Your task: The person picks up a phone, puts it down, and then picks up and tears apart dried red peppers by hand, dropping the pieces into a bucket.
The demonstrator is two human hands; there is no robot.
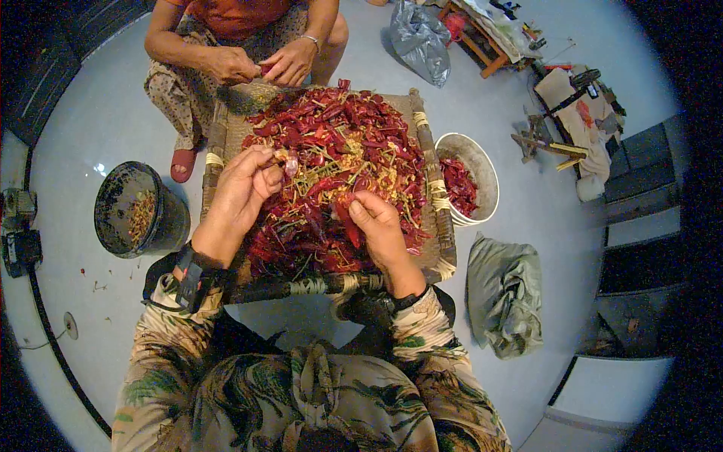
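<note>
Dried red chilies (324,218), mixed with stems and yellow seeds, are heaped on a woven tray (426,162) with a wooden frame. Over the left part of the heap, my left hand (245,184) is closed, its thumb and fingertips pinching a small pale piece that I cannot make out. My right hand (376,226) is over the right part, with thumb and forefinger closed on a red chili (350,218). The two hands are apart.
A person (233,45) sits across the tray, both hands on a red piece. A black bucket (177,222) with scraps stands left. At right are a white bucket (486,177) holding chilies and a greenish sack (504,297). A grey plastic bag (418,41) lies farther back.
</note>
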